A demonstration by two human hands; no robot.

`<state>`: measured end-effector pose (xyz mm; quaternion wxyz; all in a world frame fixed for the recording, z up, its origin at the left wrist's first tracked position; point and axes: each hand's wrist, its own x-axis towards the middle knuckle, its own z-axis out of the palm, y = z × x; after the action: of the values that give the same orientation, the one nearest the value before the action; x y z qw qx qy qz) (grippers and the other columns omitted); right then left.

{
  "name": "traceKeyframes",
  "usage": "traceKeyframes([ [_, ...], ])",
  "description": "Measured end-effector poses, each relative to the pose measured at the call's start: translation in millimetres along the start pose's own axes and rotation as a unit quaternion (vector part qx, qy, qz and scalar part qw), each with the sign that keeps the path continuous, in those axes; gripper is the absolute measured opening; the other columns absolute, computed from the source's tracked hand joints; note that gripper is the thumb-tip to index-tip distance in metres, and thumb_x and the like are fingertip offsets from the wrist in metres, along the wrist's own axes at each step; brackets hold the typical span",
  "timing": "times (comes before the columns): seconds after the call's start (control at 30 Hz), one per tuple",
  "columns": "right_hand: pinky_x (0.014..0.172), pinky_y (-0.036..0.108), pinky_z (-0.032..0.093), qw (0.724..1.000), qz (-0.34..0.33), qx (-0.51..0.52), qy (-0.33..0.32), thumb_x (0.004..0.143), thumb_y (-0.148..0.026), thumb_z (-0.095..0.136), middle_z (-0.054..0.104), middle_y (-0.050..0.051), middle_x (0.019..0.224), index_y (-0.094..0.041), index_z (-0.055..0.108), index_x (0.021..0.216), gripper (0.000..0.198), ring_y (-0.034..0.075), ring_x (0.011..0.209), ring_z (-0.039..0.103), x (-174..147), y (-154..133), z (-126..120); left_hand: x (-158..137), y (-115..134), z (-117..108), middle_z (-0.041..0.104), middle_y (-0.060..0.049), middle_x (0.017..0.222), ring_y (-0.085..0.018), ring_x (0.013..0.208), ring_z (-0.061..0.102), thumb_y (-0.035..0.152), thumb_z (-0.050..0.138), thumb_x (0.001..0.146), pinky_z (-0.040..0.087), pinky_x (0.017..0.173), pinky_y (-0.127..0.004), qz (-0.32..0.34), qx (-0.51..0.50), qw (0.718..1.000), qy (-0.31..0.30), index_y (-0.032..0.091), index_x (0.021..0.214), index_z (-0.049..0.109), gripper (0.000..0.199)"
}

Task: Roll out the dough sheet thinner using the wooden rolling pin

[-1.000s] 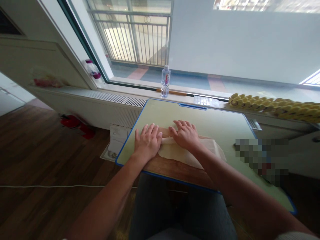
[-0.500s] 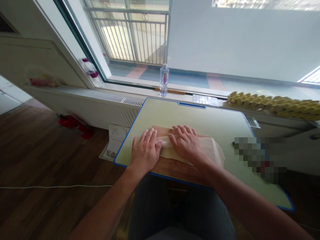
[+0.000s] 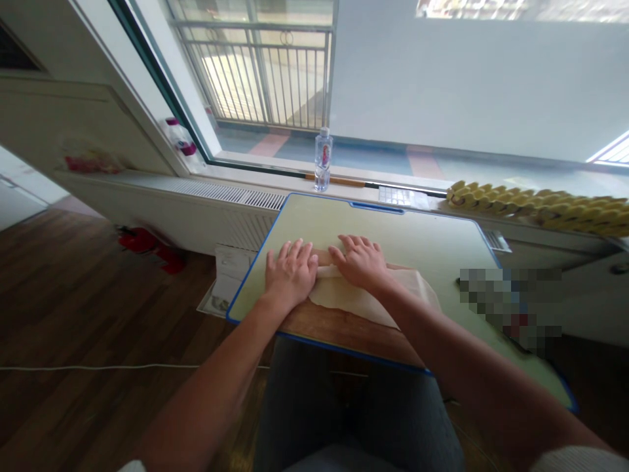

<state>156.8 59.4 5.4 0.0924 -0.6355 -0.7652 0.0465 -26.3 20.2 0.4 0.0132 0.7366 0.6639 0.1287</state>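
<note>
A thin, soft cream sheet [image 3: 339,298] lies over a brown rectangular board [image 3: 344,331] on the folding table; whether it is cloth or something else I cannot tell. My left hand [image 3: 291,272] rests palm down at the sheet's left end, fingers extended and slightly spread. Flat on the far part of the sheet is my right hand [image 3: 361,262], its fingers stretched away from me. Neither hand wraps round anything. The sheet's far edge is partly hidden under the hands, and its right end hangs past my right forearm.
The pale tabletop [image 3: 422,239] has a blue rim. A clear bottle [image 3: 323,160] stands on the sill behind it, with a yellow bumpy strip [image 3: 531,206] to the right. A blurred-out item lies at the table's right. A red fire extinguisher [image 3: 147,246] is on the floor at left.
Both hands have slid forward, away from me, across the sheet. More of the sheet and of the board's near part now shows in front of them.
</note>
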Motion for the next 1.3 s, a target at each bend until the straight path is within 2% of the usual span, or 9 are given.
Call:
traceKeyframes([
  [0.1, 0.120, 0.051, 0.031, 0.998, -0.036, -0.025, 0.033, 0.110, -0.053, 0.033, 0.058, 0.010, 0.157, -0.023, 0.056, 0.152, 0.056, 0.033, 0.143, 0.047, -33, -3, 1, -31, 5, -3, 0.050, -0.010, 0.165, -0.032, 0.153, 0.045, 0.045, 0.031, 0.109, 0.031, 0.125, -0.061, 0.015, -0.011, 1.000, 0.004, 0.024, 0.157, 0.053, 0.057],
  [0.2, 0.121, 0.052, 0.029, 0.997, -0.052, -0.034, 0.048, 0.111, -0.049, 0.031, 0.057, 0.010, 0.158, -0.024, 0.057, 0.151, 0.054, 0.034, 0.144, 0.045, -45, -4, 2, -42, 6, -4, 0.049, -0.011, 0.166, -0.033, 0.154, 0.044, 0.044, 0.031, 0.109, 0.030, 0.126, -0.061, 0.022, -0.019, 1.000, 0.011, 0.022, 0.159, 0.051, 0.058],
  [0.47, 0.116, 0.050, 0.039, 1.000, 0.002, 0.024, -0.002, 0.108, -0.055, 0.035, 0.056, 0.010, 0.159, -0.024, 0.053, 0.156, 0.060, 0.032, 0.140, 0.051, 27, 2, 3, 24, -4, 7, 0.054, -0.008, 0.163, -0.034, 0.151, 0.047, 0.044, 0.034, 0.108, 0.029, 0.125, -0.065, -0.002, 0.006, 1.000, 0.001, 0.029, 0.149, 0.062, 0.053],
  [0.57, 0.116, 0.051, 0.039, 0.999, 0.008, 0.031, -0.009, 0.108, -0.057, 0.034, 0.056, 0.010, 0.159, -0.025, 0.053, 0.155, 0.060, 0.033, 0.140, 0.051, 33, 1, 1, 31, -5, 6, 0.053, -0.009, 0.163, -0.035, 0.150, 0.047, 0.044, 0.034, 0.107, 0.031, 0.124, -0.067, 0.002, 0.007, 1.000, -0.004, 0.028, 0.150, 0.062, 0.053],
  [0.87, 0.123, 0.055, 0.026, 0.998, -0.051, -0.030, 0.020, 0.111, -0.051, 0.027, 0.054, 0.009, 0.161, -0.026, 0.055, 0.154, 0.057, 0.034, 0.149, 0.040, -45, -6, 2, -38, 7, -4, 0.048, -0.010, 0.167, -0.033, 0.154, 0.044, 0.045, 0.032, 0.109, 0.031, 0.125, -0.063, 0.028, -0.019, 0.999, 0.009, 0.022, 0.159, 0.052, 0.059],
  [0.97, 0.122, 0.053, 0.028, 0.998, -0.046, -0.025, 0.027, 0.111, -0.052, 0.028, 0.055, 0.010, 0.160, -0.025, 0.055, 0.155, 0.058, 0.034, 0.147, 0.043, -29, -5, 3, -23, 5, -1, 0.050, -0.010, 0.166, -0.033, 0.154, 0.043, 0.045, 0.030, 0.109, 0.030, 0.126, -0.062, 0.018, -0.014, 1.000, 0.013, 0.022, 0.155, 0.056, 0.058],
  [1.17, 0.118, 0.055, 0.035, 1.000, 0.000, 0.023, -0.016, 0.108, -0.061, 0.033, 0.053, 0.013, 0.161, -0.021, 0.050, 0.157, 0.066, 0.034, 0.145, 0.046, 43, -3, -1, 45, -4, 3, 0.050, -0.010, 0.166, -0.036, 0.153, 0.044, 0.045, 0.034, 0.107, 0.031, 0.124, -0.066, -0.011, 0.009, 0.999, -0.039, 0.024, 0.154, 0.058, 0.056],
  [1.23, 0.117, 0.055, 0.036, 0.999, 0.000, 0.025, -0.030, 0.108, -0.061, 0.032, 0.052, 0.013, 0.162, -0.021, 0.049, 0.158, 0.067, 0.034, 0.145, 0.046, 44, -3, -3, 45, -3, 2, 0.048, -0.010, 0.167, -0.035, 0.154, 0.043, 0.045, 0.035, 0.108, 0.031, 0.124, -0.065, -0.013, 0.013, 0.999, -0.049, 0.025, 0.155, 0.056, 0.056],
  [1.3, 0.117, 0.054, 0.036, 0.999, -0.016, 0.013, -0.028, 0.108, -0.060, 0.032, 0.053, 0.012, 0.161, -0.022, 0.050, 0.158, 0.065, 0.035, 0.145, 0.045, 26, -4, -4, 28, 0, -1, 0.049, -0.009, 0.166, -0.033, 0.154, 0.043, 0.046, 0.032, 0.109, 0.031, 0.125, -0.063, -0.011, 0.015, 0.999, -0.039, 0.025, 0.156, 0.056, 0.056],
])
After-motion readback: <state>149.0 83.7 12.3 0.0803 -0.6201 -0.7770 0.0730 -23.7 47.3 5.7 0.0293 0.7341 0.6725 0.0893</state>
